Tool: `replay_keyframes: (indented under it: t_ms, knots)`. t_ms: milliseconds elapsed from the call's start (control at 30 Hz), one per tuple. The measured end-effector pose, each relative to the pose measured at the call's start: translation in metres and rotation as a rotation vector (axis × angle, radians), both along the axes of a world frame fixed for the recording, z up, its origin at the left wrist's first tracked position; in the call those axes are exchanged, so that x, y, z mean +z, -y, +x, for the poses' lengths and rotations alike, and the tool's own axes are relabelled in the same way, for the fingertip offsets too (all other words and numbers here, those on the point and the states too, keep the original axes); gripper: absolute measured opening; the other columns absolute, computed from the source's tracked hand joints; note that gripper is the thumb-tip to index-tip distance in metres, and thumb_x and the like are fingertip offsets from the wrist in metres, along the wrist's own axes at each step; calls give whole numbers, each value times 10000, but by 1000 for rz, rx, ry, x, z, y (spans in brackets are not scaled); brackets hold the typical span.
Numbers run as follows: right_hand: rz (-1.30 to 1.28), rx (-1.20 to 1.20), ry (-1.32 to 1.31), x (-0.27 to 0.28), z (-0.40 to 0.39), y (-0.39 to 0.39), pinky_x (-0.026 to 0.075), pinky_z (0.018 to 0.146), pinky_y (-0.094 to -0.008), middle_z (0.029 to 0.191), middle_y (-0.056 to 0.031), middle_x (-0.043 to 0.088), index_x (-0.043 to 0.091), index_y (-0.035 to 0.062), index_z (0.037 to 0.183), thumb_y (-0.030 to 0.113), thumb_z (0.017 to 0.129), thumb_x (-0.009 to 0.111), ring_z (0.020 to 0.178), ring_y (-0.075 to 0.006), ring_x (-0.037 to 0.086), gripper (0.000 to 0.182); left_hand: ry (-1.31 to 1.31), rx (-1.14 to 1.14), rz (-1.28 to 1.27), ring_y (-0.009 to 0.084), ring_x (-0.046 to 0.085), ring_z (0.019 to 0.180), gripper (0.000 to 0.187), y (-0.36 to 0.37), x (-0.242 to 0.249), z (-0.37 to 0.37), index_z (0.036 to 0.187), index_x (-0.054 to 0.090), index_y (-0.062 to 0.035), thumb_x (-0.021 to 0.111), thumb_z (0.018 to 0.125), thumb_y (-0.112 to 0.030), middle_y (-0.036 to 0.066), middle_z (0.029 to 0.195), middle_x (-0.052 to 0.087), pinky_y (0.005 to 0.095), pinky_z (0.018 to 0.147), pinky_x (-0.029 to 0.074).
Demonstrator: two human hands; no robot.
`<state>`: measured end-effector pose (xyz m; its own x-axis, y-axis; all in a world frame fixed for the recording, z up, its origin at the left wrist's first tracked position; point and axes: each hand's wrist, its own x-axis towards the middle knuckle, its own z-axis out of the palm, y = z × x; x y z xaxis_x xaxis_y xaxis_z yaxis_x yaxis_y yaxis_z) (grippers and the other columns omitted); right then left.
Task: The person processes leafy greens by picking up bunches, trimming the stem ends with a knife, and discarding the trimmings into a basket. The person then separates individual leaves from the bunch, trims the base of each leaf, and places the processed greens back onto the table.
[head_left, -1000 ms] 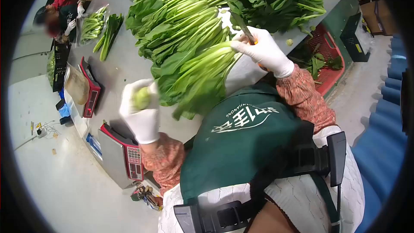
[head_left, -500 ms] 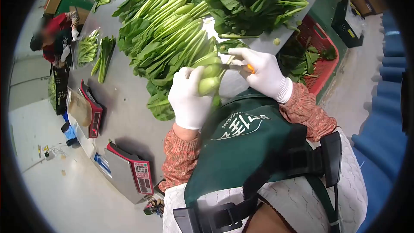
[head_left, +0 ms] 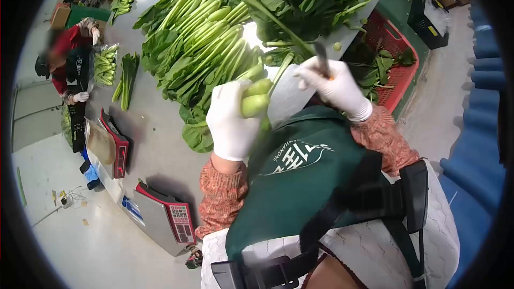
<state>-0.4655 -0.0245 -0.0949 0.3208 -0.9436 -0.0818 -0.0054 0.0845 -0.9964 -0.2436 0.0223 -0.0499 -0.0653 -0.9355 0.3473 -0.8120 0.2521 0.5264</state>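
My left hand (head_left: 231, 120) is closed around several leafy greens (head_left: 255, 105), their thick pale-green stem ends poking out toward the right. My right hand (head_left: 338, 88) grips a small knife (head_left: 322, 59), its blade pointing up and blurred by motion; a bit of orange shows at its handle. A loose long green stalk (head_left: 278, 25) slants through the air beside the blade, also blurred. Just beyond my left hand a large heap of leafy greens (head_left: 198, 56) lies on the metal table (head_left: 155, 128). A second heap (head_left: 300, 2) rests farther back.
A red plastic crate (head_left: 414, 69) with leaf scraps stands at the table's right side. Two red-edged scales (head_left: 160, 214) are at the left. Across the table a co-worker (head_left: 69, 48) in white gloves is beside bagged greens (head_left: 105, 64). A black crate (head_left: 428, 27) sits on the floor.
The knife has come away from the stems, and my right hand has moved right, turning the blade upward. A long stalk now shows in the air. My left hand keeps hold of the greens.
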Motion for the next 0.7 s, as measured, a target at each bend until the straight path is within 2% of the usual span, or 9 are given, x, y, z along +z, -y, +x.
replay_keyframes:
  t_ms: [33,233,300,367,400,467,567,633,700]
  knots:
    - [-143,72,48,6,15,-2,489,693,-244,875,-36,693,674,-12,1023,163,954,660,750,-83,608,188,21,14,90,316,622,868,385,-2,5,-6,1046,617,-58,776,696,-42,121,937,631,379,774,509]
    - [-139,171,-104,24,37,3,498,720,-272,798,-77,656,663,-1,1027,160,922,655,739,-93,589,193,-133,-43,182,238,636,839,374,-7,4,-2,1059,637,-39,804,725,-56,99,951,644,331,770,512]
    - [-2,170,26,25,40,1,400,619,-214,790,51,567,673,2,1029,76,946,581,702,-24,473,145,-274,-83,252,176,632,846,339,-9,0,8,1052,653,-30,801,748,-48,68,963,652,291,781,504]
    - [-165,103,28,18,37,6,434,649,-212,797,32,585,651,4,986,57,951,547,715,-33,515,121,-391,27,279,92,592,857,256,-10,2,21,1022,671,-21,768,785,-17,19,936,645,240,779,483]
    - [-265,59,-42,9,25,19,473,691,-222,806,1,612,625,-5,965,51,958,525,739,-54,567,114,-366,129,229,226,661,854,267,-11,4,33,1002,681,-45,777,753,-59,96,951,683,326,789,519]
    - [-432,-140,-257,24,-9,47,518,660,-283,832,-78,664,645,22,993,6,854,593,710,-113,635,149,-351,250,76,128,630,846,185,-16,24,58,977,669,-18,734,806,5,54,931,683,262,788,504]
    - [-713,-236,-1165,22,-63,77,549,691,-372,1020,-33,664,674,152,1114,119,810,669,847,-268,681,306,-369,457,12,85,595,857,154,-38,19,112,979,658,-23,678,850,58,14,935,659,230,795,483]
    - [-737,-161,-1046,15,-46,73,551,745,-314,1046,-64,676,670,129,1152,-63,751,621,897,-240,682,447,-418,484,40,86,593,855,151,-43,22,114,979,657,-25,684,851,51,11,935,654,232,797,483]
    - [-765,71,-854,-6,-9,58,544,739,-323,999,-50,685,684,134,1122,-48,716,629,886,-234,680,448,-463,508,61,88,590,852,149,-44,11,110,979,658,-25,683,852,49,10,932,653,235,797,484]
